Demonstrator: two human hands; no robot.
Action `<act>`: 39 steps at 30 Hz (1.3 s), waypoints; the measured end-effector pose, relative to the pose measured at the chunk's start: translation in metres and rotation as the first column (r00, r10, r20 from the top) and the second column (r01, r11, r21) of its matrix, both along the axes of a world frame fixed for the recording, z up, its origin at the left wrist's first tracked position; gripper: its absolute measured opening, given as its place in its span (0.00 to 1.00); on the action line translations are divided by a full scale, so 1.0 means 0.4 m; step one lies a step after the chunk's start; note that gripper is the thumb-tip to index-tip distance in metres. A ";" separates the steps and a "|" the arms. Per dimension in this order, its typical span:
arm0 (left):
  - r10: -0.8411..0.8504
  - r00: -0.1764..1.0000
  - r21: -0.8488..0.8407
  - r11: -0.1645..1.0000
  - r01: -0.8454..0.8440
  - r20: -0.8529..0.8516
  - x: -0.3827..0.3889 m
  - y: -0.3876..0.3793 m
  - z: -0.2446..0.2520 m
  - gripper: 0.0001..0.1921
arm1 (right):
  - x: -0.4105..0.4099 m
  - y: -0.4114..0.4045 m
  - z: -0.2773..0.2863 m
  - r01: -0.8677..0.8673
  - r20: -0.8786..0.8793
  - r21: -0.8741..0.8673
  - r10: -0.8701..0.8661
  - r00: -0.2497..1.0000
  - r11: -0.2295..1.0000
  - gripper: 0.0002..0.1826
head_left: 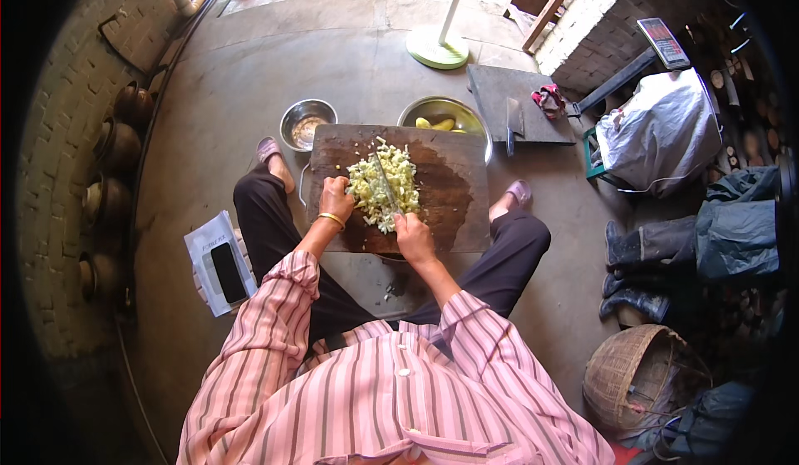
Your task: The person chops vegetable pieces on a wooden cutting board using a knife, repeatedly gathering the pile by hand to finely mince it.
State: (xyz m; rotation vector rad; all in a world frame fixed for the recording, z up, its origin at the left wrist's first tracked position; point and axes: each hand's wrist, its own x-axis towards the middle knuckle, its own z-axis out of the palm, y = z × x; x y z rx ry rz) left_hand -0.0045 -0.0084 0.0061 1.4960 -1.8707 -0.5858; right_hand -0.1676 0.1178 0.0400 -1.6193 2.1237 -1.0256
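A dark wooden cutting board (452,184) lies in front of me between my knees, with a wet patch on its right half. On it is a heap of chopped pale yellow-green vegetable pieces (399,171). My right hand (414,238) grips a kitchen knife (385,181) at the heap's near edge. The blade points away from me across the pieces, seen nearly edge-on. Beside the heap's left edge, my left hand (337,198) is curled into a loose fist, a yellow bangle (333,218) at its wrist. Nothing shows in its fingers.
Beyond the board stand a metal bowl (299,129) and a metal basin (477,124) holding yellow vegetables (435,124). A cleaver (514,118) rests on a second board (493,90). Left are papers with a phone (229,271); right, rubber boots (637,299) and a wicker basket (615,371).
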 end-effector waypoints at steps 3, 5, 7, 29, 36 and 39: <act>0.003 1.000 0.027 1.000 -0.003 0.001 -0.015 -0.010 -0.026 0.12 | -0.020 0.008 -0.001 -0.047 0.335 0.161 -0.010 0.942 0.986 0.18; -0.007 1.000 0.101 0.995 0.006 0.004 -0.026 -0.005 -0.019 0.13 | -0.021 0.009 0.060 -0.039 0.377 0.172 -0.030 0.926 0.984 0.18; -0.025 1.000 0.163 0.986 0.025 0.000 -0.054 -0.001 -0.011 0.13 | -0.027 0.010 0.084 -0.021 0.413 0.173 -0.053 0.909 0.985 0.18; -0.065 0.995 0.138 0.988 0.076 -0.082 0.001 0.145 -0.006 0.14 | -0.017 0.002 0.048 -0.007 0.410 0.185 -0.070 0.910 0.983 0.18; -0.024 0.996 0.281 0.959 0.047 -0.086 -0.037 0.202 0.021 0.16 | -0.005 0.018 -0.024 0.005 0.040 -0.034 -0.004 0.999 0.999 0.17; 0.002 0.998 0.319 0.947 0.019 -0.067 -0.021 0.208 0.022 0.16 | -0.011 0.009 0.012 -0.035 0.266 0.126 0.000 0.964 0.991 0.17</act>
